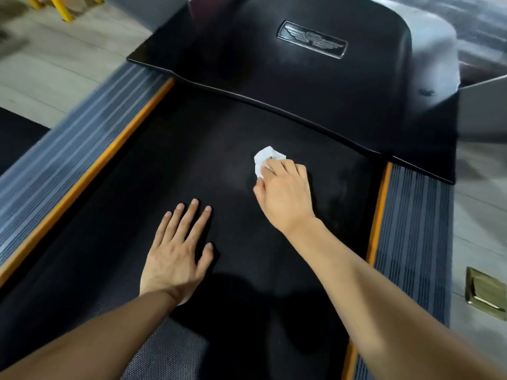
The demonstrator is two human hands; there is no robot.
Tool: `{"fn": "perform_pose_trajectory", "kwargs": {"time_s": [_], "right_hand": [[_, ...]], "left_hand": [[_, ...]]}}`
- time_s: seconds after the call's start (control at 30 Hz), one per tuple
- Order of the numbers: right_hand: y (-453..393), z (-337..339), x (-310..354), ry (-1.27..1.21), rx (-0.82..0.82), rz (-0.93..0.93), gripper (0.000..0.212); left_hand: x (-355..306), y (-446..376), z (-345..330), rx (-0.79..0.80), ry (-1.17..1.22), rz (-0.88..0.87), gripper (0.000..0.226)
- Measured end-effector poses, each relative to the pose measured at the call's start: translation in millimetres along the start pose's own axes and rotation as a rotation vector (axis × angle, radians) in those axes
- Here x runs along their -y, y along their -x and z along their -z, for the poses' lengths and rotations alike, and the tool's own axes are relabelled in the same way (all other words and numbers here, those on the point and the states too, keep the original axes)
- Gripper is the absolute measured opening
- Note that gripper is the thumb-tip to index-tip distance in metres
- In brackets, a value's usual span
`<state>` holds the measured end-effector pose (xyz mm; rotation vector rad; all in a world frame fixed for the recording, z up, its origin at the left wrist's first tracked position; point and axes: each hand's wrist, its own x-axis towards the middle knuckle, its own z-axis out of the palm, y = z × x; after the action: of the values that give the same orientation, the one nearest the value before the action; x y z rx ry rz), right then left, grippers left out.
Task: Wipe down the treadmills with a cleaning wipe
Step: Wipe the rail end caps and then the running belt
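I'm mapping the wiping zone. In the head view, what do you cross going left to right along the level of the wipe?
Left side rail → left orange strip → black belt → white wipe → right orange strip → right side rail.

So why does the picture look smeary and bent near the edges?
Head view: the grey striped side rail and pale floor streak with motion blur; the wide lens curves straight lines; the right hand and crumpled white wipe stay sharp on the black treadmill belt.
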<state>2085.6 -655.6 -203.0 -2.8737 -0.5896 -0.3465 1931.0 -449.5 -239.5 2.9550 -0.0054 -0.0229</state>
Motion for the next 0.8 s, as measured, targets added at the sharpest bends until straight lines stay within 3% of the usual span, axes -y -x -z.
{"fn": "perform_pose_trajectory", "kwargs": {"time_s": [0.07, 0.13, 0.23, 0.4, 0.53, 0.67, 0.8], "right_hand": [[-10, 4, 14, -0.007, 0.065, 0.015, 0.023], [-19, 6, 14, -0.038, 0.154, -0.052, 0.037], [-27, 25, 10, -0.139, 0.217, -0.086, 0.033], [-38, 20, -2, -0.232, -0.021, 0.074, 0.039], [-70, -4, 21, -0.257, -0.028, 0.168, 0.052], [-135, -29, 67, -0.192, -0.139, 0.386, 0.032], [-194, -41, 119, -0.31, -0.22, 0.316, 0.027]], "left_hand": [[1, 0, 5, -0.01, -0.026, 0.032, 0.067], [-4, -7, 3, 0.019, -0.029, -0.006, 0.067], [7, 0, 13, 0.032, -0.004, 0.009, 0.068], [91, 34, 37, -0.02, -0.038, 0.414, 0.072], [100, 34, 31, -0.019, -0.016, 0.402, 0.068], [101, 37, 32, -0.018, 0.021, 0.404, 0.069], [103, 35, 30, -0.012, 0.046, 0.386, 0.071]]}}
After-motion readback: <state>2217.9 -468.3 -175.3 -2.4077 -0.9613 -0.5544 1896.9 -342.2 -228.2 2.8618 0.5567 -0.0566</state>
